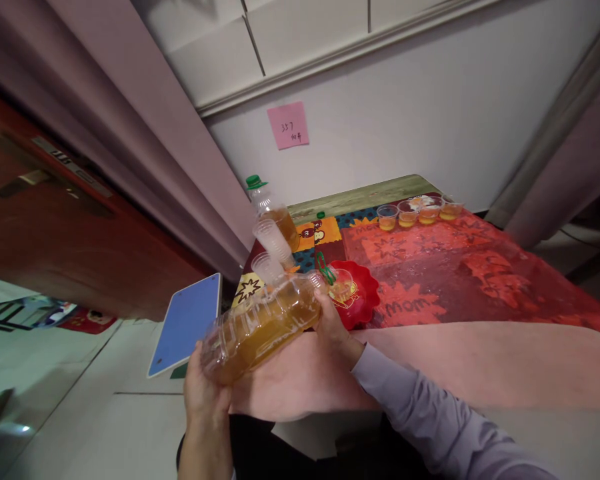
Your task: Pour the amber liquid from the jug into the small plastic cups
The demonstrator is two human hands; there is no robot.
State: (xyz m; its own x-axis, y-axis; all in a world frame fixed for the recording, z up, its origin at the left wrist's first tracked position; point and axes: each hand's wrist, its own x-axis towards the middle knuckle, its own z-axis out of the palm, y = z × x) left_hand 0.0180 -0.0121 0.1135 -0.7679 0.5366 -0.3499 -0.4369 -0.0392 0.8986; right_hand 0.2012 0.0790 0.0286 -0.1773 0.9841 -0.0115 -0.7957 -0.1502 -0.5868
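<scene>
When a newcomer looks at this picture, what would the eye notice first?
A newcomer's eye would probably fall first on the large clear bottle of amber liquid, held tilted in the foreground, with the left hand at its base and the right hand near its neck. Next comes the bright red scalloped dish just beyond the right hand, then the row of clear cups with a little amber liquid, toward the far edge of the table.

A pink handwritten note (289, 127) sticks to the white wall (405, 127); a mauve curtain (180, 147) hangs to its left — beside a reddish-brown door (80, 247) with a handle (27, 180) — and a white-edged blue panel (187, 323) shows lower down.
</scene>
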